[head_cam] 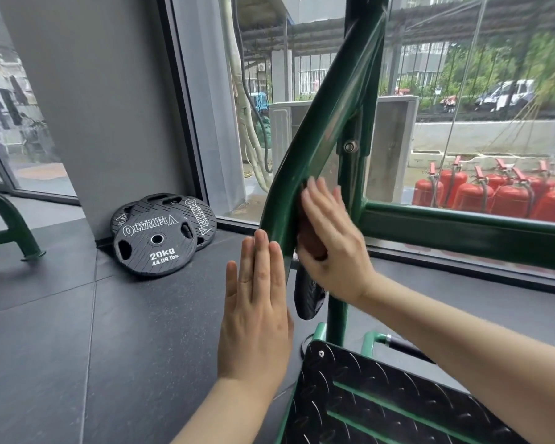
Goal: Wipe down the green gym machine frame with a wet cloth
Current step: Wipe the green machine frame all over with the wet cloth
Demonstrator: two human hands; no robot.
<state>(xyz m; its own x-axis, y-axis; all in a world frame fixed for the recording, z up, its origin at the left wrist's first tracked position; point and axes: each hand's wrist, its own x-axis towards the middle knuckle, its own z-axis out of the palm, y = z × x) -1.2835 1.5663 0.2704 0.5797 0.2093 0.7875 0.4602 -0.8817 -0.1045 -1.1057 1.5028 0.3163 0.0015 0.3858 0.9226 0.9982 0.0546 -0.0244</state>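
The green gym machine frame rises as a slanted tube through the middle of the view, with a horizontal bar running right. My right hand presses a dark reddish-brown cloth against the right side of the slanted tube; its fingers lie straight and the cloth is mostly hidden under the palm. My left hand is held flat with straight fingers, its fingertips reaching the tube's lower left side, and holds nothing.
Black Olympia weight plates lean against a grey pillar at the left. A black tread footplate lies at the bottom right, and another plate hangs behind the tube. Windows stand behind; red fire extinguishers are outside.
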